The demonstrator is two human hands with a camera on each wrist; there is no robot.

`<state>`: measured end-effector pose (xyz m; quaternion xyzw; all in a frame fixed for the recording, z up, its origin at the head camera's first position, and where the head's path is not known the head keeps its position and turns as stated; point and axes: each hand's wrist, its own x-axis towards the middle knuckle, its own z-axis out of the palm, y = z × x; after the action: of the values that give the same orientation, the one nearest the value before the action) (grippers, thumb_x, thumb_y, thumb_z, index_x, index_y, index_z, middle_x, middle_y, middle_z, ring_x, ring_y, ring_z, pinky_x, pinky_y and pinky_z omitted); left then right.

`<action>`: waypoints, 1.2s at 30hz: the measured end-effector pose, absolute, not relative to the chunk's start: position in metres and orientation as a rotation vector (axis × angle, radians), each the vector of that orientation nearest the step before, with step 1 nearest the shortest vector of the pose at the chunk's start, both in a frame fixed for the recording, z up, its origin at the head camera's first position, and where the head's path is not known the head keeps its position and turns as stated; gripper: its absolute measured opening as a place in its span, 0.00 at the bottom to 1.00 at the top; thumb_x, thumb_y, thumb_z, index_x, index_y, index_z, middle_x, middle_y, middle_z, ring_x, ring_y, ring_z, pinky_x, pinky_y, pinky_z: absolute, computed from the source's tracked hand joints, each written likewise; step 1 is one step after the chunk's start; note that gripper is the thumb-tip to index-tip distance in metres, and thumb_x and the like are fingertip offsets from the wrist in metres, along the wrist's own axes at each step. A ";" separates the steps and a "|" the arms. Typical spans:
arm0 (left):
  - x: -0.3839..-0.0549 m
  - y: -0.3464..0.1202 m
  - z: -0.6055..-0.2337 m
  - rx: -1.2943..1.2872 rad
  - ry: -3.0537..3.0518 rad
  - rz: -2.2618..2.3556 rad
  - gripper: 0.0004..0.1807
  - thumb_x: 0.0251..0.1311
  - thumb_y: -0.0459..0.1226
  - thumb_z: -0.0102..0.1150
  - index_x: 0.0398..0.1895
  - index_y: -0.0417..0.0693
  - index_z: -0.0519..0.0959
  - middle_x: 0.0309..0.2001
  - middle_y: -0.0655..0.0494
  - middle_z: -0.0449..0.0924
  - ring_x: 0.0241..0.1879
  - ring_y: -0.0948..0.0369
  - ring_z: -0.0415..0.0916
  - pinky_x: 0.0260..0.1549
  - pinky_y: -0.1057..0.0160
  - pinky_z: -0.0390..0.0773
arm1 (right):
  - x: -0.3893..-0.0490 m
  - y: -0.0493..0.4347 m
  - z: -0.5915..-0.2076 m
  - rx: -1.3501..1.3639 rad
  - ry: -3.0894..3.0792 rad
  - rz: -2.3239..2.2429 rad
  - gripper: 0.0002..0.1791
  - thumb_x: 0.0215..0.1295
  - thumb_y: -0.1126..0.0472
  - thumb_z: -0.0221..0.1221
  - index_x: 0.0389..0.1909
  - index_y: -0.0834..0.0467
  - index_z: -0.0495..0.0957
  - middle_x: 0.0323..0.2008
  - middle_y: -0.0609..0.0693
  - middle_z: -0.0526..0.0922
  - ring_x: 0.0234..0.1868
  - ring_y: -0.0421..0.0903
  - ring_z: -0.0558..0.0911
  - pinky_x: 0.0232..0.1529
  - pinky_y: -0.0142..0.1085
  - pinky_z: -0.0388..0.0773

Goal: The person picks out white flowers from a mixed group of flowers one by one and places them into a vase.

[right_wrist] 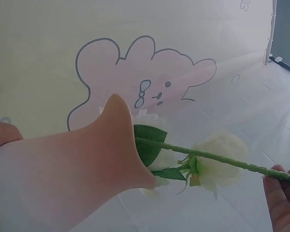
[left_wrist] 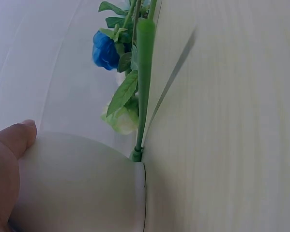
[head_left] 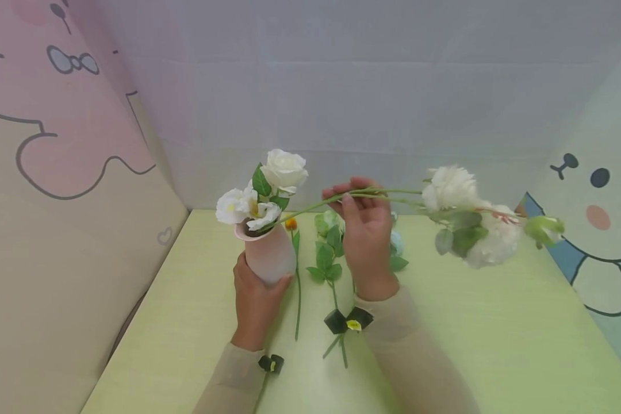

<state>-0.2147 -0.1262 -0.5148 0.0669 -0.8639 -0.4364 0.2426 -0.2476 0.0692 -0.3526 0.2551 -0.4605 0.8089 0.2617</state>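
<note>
A pink-and-white vase [head_left: 270,259] stands on the table, and my left hand [head_left: 257,305] grips its lower body. In its mouth are a white rose [head_left: 284,169] and an open white flower [head_left: 234,206]. My right hand [head_left: 368,236] pinches the green stem [head_left: 310,207] of a spray of white flowers [head_left: 450,188], whose blooms extend to the right. The stem's lower end reaches the vase mouth; the right wrist view shows the stem [right_wrist: 222,158] passing in at the rim. The thumb [left_wrist: 20,137] rests against the vase wall in the left wrist view.
An orange tulip [head_left: 291,224] lies right of the vase. Leafy flower stems [head_left: 325,261] lie under and beside the right forearm. A blue flower [left_wrist: 105,50] shows in the left wrist view. Printed cloth walls [head_left: 341,103] enclose the table [head_left: 497,333].
</note>
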 end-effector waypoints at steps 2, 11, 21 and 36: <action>-0.215 -0.126 -0.515 0.178 -2.357 -1.191 0.61 0.47 0.50 0.82 0.77 0.42 0.51 0.64 0.37 0.63 0.58 0.42 0.68 0.55 0.39 0.71 | -0.249 0.067 -0.353 0.705 -1.254 2.180 0.14 0.75 0.77 0.49 0.56 0.63 0.70 0.45 0.55 0.82 0.47 0.52 0.86 0.55 0.49 0.80; -0.214 -0.125 -0.513 0.181 -2.356 -1.182 0.61 0.47 0.49 0.82 0.77 0.41 0.51 0.64 0.36 0.63 0.58 0.41 0.68 0.55 0.38 0.71 | -0.251 0.052 -0.359 0.735 -1.308 2.191 0.14 0.74 0.78 0.48 0.57 0.66 0.69 0.45 0.55 0.82 0.48 0.51 0.85 0.56 0.48 0.80; -0.214 -0.125 -0.514 0.177 -2.344 -1.175 0.61 0.46 0.49 0.83 0.76 0.41 0.51 0.63 0.36 0.63 0.58 0.41 0.68 0.56 0.38 0.71 | -0.257 0.042 -0.368 0.770 -1.355 2.137 0.14 0.74 0.77 0.48 0.58 0.76 0.63 0.46 0.55 0.81 0.48 0.50 0.85 0.54 0.47 0.81; -0.215 -0.125 -0.513 0.197 -2.359 -1.191 0.62 0.46 0.50 0.83 0.76 0.41 0.52 0.64 0.37 0.63 0.58 0.42 0.68 0.56 0.39 0.71 | -0.256 0.035 -0.374 0.739 -1.420 2.192 0.15 0.76 0.77 0.47 0.60 0.74 0.63 0.48 0.68 0.78 0.49 0.49 0.85 0.57 0.52 0.78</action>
<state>-0.2148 -0.1246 -0.5128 0.0721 -0.8634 -0.4359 0.2434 -0.2564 0.0345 -0.3743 0.2661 -0.5113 0.7892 0.2121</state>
